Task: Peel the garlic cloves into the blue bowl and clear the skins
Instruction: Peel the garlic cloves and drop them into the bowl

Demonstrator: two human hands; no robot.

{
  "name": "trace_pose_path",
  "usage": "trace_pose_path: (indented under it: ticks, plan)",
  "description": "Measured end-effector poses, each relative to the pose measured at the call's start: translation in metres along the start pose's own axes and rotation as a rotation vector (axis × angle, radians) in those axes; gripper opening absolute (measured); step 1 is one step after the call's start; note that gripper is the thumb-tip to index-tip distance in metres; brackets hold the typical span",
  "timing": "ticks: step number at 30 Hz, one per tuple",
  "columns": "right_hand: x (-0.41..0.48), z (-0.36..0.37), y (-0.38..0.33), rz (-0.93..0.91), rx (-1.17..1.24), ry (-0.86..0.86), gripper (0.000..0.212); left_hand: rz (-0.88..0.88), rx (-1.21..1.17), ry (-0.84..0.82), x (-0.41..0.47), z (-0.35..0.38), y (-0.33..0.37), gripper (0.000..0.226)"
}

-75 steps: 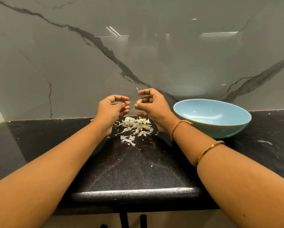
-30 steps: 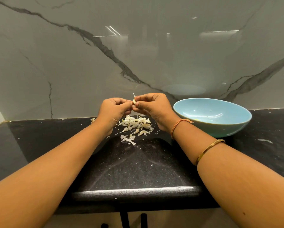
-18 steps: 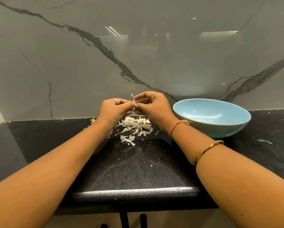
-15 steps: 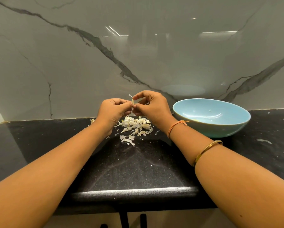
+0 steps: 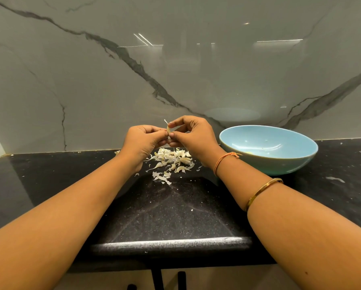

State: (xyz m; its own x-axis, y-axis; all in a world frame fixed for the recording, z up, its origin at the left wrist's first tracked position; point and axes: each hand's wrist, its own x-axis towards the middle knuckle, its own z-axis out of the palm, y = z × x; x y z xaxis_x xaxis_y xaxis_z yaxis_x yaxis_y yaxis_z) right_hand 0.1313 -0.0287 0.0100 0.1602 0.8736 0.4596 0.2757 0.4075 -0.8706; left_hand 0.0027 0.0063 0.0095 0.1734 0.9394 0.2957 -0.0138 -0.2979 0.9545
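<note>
A small pale garlic clove (image 5: 168, 129) is held between both hands above the black counter. My left hand (image 5: 143, 141) pinches its lower side with curled fingers. My right hand (image 5: 191, 136) pinches it with thumb and forefinger, and a thin strip of skin sticks up from the clove. Right under the hands lies a heap of loose garlic skins (image 5: 171, 159). The blue bowl (image 5: 268, 162) stands to the right of my right wrist, with something pale yellow at its bottom.
The black speckled counter (image 5: 165, 214) runs from the marble back wall (image 5: 175, 70) to a rounded front edge near me. Small white flecks dot the counter at the far right.
My hands were a little apart, then came together on the clove. My right hand's fingers have shifted on it, and the skin strip now stands up.
</note>
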Motion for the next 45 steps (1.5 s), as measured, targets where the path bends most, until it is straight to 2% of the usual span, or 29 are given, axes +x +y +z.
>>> trace_pose_path:
  ticks: [11, 16, 20, 24, 27, 31, 35, 37, 39, 41, 45]
  plan:
    - [-0.002, -0.003, -0.004, 0.161, 0.329, -0.065, 0.015, 0.008, 0.005, -0.002, 0.0, -0.001, 0.0, 0.014]
    - [-0.002, -0.004, -0.006, 0.206, 0.346, -0.079, 0.015, 0.033, 0.067, -0.008, 0.001, -0.001, -0.002, 0.013]
    - [-0.004, -0.005, -0.006, 0.165, 0.3, -0.076, 0.011, 0.042, 0.135, -0.028, 0.001, -0.002, -0.002, 0.008]
    - [-0.004, -0.006, -0.006, 0.164, 0.257, -0.047, 0.005, 0.001, 0.141, 0.08, 0.005, -0.002, -0.003, 0.02]
    - [-0.004, -0.005, -0.007, 0.151, 0.182, -0.066, 0.013, -0.047, 0.002, 0.048, 0.005, -0.001, -0.002, 0.014]
    - [-0.005, -0.001, -0.008, 0.149, 0.107, -0.115, 0.011, -0.016, -0.063, -0.049, 0.001, 0.0, -0.002, 0.011]
    - [-0.003, -0.003, -0.008, 0.134, 0.082, -0.077, 0.013, -0.046, -0.083, 0.077, 0.005, -0.005, -0.003, 0.014]
    - [-0.003, -0.005, -0.008, 0.113, 0.043, -0.05, 0.012, -0.017, 0.074, 0.139, 0.008, -0.008, -0.006, 0.013]
    - [-0.003, -0.006, -0.009, 0.054, -0.174, -0.026, 0.012, 0.036, 0.217, 0.152, 0.008, -0.01, -0.007, 0.007]
    - [-0.001, -0.007, -0.011, -0.04, -0.426, -0.012, 0.015, 0.053, 0.207, 0.123, 0.007, -0.01, -0.006, 0.017]
    - [-0.001, -0.011, -0.023, -0.206, -0.613, 0.057, 0.008, 0.035, 0.219, 0.054, 0.009, -0.008, -0.006, 0.031]
